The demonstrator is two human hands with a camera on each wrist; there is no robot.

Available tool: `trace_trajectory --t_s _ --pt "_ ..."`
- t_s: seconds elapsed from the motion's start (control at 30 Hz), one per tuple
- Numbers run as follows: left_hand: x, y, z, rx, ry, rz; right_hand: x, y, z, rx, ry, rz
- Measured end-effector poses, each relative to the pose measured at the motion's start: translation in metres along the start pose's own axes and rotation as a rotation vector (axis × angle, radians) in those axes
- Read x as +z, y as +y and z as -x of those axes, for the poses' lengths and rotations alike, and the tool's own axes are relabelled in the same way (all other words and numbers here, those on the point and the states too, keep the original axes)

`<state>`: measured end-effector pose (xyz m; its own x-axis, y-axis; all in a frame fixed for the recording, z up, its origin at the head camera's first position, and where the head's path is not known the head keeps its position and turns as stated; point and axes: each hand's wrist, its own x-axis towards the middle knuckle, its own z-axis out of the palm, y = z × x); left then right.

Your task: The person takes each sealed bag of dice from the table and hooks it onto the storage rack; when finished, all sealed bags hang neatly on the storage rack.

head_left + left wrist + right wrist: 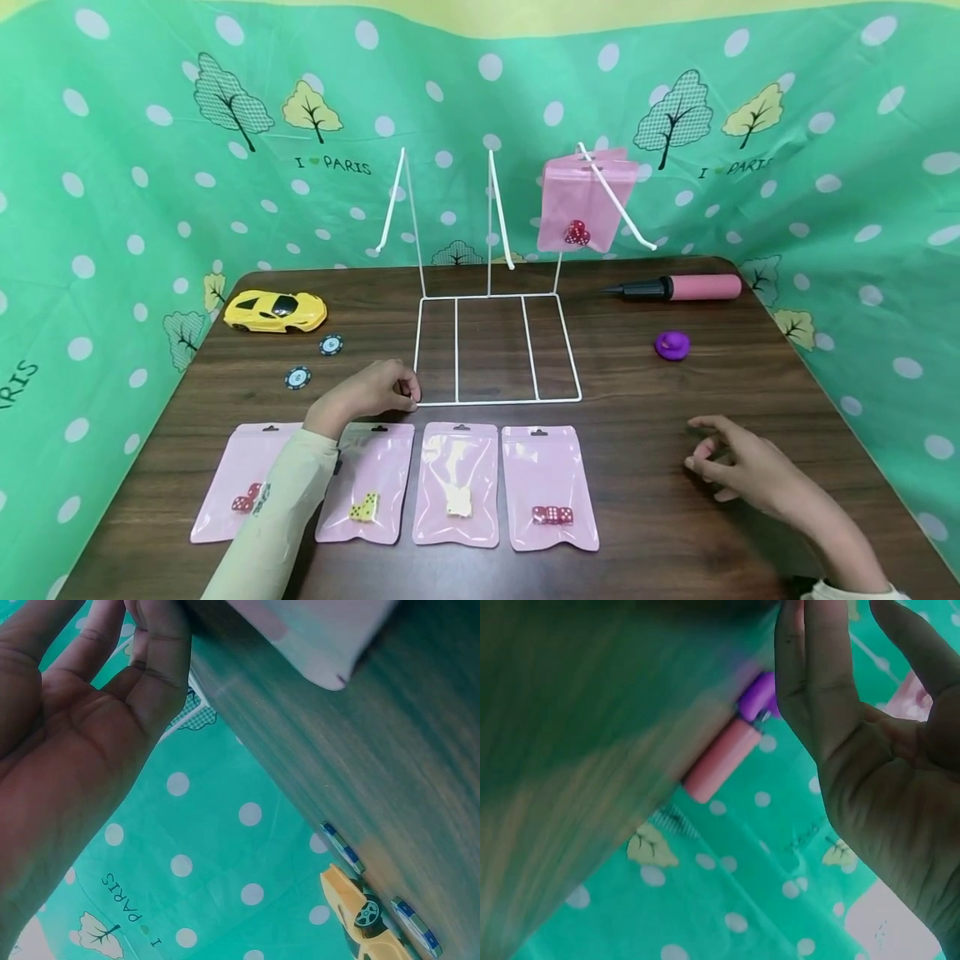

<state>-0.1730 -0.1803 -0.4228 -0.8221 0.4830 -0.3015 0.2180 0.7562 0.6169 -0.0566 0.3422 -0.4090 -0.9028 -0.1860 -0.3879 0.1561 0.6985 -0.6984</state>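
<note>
My left hand (375, 390) is at the front left corner of a white wire rack (498, 403), its thumb and forefinger pinching the wire there. The rack has three upright hooks. On its right hook hang pink zip bags (558, 196), the front one with red dice. Below the left forearm lie a pink bag with red dice (225, 475) and a pink bag with yellow dice (386, 467). Beside them are a bag with cream dice (457, 458) and another with red dice (543, 467). My right hand (750, 471) hovers over the table's right side, fingers loosely bent, holding nothing.
A yellow toy car (276, 312) and two poker chips (297, 378) lie at the left. At the right are a pink and black hand pump (682, 287) and a purple rubber duck (672, 345). A green dotted cloth (450, 83) stands behind the table.
</note>
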Motion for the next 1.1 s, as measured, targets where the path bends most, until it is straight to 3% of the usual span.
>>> trace_trajectory --t_s 0.2,0.5,1.1 --pt "-0.001 -0.001 0.001 0.020 0.002 0.000 0.023 -0.011 0.001 -0.042 -0.004 -0.059" --pt "-0.002 0.000 0.002 0.027 0.002 -0.005 0.057 -0.034 0.004 -0.167 0.019 -0.009" --pt "-0.001 0.001 0.001 0.019 -0.010 -0.002 0.095 -0.065 -0.002 -0.292 0.015 0.003"
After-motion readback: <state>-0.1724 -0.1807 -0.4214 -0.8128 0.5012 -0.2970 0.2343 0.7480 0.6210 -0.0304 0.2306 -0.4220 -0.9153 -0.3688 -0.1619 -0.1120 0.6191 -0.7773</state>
